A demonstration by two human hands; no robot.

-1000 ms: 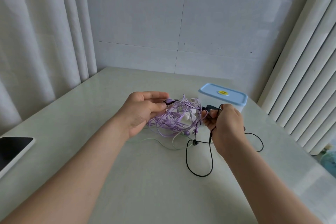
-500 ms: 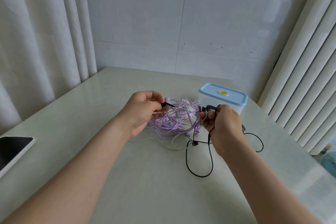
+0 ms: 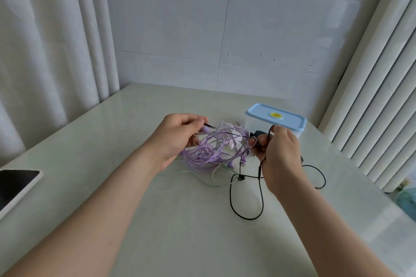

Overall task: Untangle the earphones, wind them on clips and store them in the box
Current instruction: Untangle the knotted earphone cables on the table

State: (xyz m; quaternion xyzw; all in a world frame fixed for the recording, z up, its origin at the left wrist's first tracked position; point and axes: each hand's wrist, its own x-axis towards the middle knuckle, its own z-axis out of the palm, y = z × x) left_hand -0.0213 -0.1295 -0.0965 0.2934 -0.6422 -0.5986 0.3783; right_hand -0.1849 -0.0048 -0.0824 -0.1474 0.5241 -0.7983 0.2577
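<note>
Phone (image 3: pixel 15 183): far left of the box, at the table (image 3: pixel 191 220) edge, screen dark. Probably parked out of the way of the cables.
Left hand (image 3: pixel 177 137): left of the box, on the far side of the tangle from it. Thumb and forefinger pinch a thin black end of the black earphones; the other fingers are curled in. It looks to be serving as the anchor.
Purple earphones (image 3: pixel 209 153): a loose heap just left of the box, between the two hands. A pale green cable (image 3: pixel 202 179) trails out of it, away from the box.
Black earphones (image 3: pixel 247 216): one strand runs taut from hand to hand over the heap, likely to show where it crosses the purple. The rest lies in loops in front of the box.
Right hand (image 3: pixel 279 159): just in front of the box, fingers closed on the black cable beside a small black piece.
Box (image 3: pixel 290 120): lid on. No clips visible, so winding and storing are not yet begun.
</note>
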